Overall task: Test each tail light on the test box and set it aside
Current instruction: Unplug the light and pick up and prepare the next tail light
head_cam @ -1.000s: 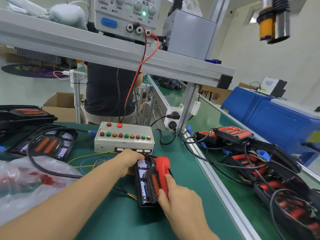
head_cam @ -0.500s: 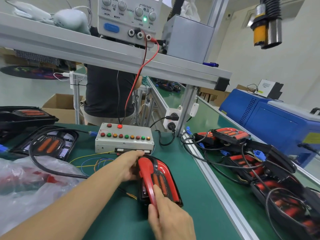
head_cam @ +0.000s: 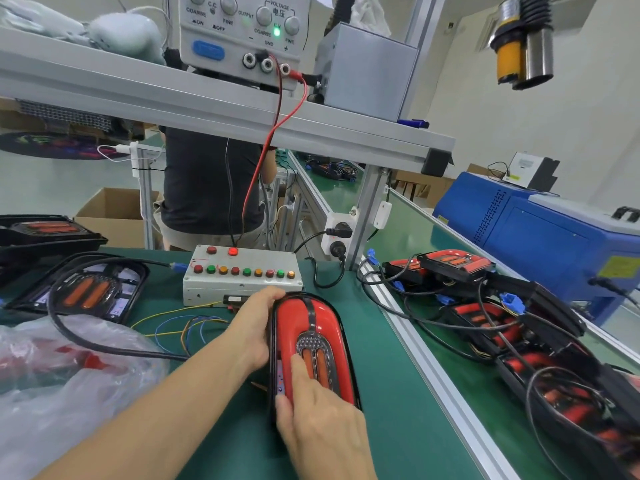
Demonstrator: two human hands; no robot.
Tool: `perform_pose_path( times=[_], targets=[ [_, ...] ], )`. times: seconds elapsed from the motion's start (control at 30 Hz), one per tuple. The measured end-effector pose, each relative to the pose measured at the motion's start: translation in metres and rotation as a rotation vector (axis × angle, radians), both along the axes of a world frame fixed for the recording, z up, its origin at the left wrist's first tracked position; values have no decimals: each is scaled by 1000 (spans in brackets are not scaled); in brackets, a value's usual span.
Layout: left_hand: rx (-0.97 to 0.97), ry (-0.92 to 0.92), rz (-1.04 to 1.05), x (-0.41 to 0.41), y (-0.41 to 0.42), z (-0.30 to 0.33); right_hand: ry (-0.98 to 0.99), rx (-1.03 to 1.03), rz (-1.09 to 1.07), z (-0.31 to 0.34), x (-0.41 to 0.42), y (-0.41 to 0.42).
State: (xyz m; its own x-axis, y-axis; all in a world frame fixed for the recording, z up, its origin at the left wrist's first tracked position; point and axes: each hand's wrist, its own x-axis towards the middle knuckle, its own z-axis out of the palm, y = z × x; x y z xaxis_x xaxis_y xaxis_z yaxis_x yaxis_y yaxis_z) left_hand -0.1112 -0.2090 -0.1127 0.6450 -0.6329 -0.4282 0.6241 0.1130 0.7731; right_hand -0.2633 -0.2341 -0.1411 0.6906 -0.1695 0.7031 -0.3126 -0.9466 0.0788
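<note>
A: Any readable text?
B: Power supply [head_cam: 239, 32] on the upper shelf [head_cam: 214, 109]: "COARSE", "FINE", "C.C.", "OUTPUT", "VOLTAGE", "GND", "ON", "OFF", plus "+" and "-". Green lamp lit. Nothing legible on the test box [head_cam: 242, 280].
A: Where's the tail light?
B: Tail light [head_cam: 311, 344] lies red lens up on the green table [head_cam: 391, 410], just in front of the test box. Long axis runs away from the person, rounded end toward the box, near end under the right hand.
A: Hands?
B: Left hand [head_cam: 256, 327] grasps the light's left edge near the far end, fingers curled over the rim. Right hand [head_cam: 318, 424] lies on the near end, index finger straight and pressing the 2 orange strips in the lens; grip not clenched.
A: Test box details?
B: 2 red buttons in the upper row, 1 glowing; 9 red, green and orange buttons below. Red lead [head_cam: 266, 150] drops to it from the supply.
A: Other stuff?
B: More tail lights [head_cam: 485, 306] with black cables piled on the right side, another light [head_cam: 86, 289] on the left, clear plastic bag [head_cam: 62, 382] near left, loose coloured wires [head_cam: 187, 327] beside the box.
</note>
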Motion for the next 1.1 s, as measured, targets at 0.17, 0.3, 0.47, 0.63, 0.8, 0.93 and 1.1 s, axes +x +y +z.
perform_pose_path(
  times=[0.17, 0.3, 0.47, 0.63, 0.8, 0.93, 1.1],
  targets=[
    [-22, -144, 9, -7, 7, -4, 103, -6, 16, -3, -3, -1],
    [-51, -176, 59, -7, 10, -3, 220, 166, 60, 0, -12, -1],
    [-195, -141, 194, 0, 16, 12, 65, 1238, 76, 14, -28, -8],
    [-310, -175, 210, -8, 14, 24, 27, 2159, 317, 16, -16, -11],
    [-318, -218, 201, -19, 17, 29, -176, 2358, 475, 18, -6, -5],
    [-303, -209, 161, -19, 25, 26, -180, 2339, 498, 19, -7, -3],
    [-279, -249, 128, -18, 28, 21, -141, 2231, 466, 16, -8, -1]
  ],
)
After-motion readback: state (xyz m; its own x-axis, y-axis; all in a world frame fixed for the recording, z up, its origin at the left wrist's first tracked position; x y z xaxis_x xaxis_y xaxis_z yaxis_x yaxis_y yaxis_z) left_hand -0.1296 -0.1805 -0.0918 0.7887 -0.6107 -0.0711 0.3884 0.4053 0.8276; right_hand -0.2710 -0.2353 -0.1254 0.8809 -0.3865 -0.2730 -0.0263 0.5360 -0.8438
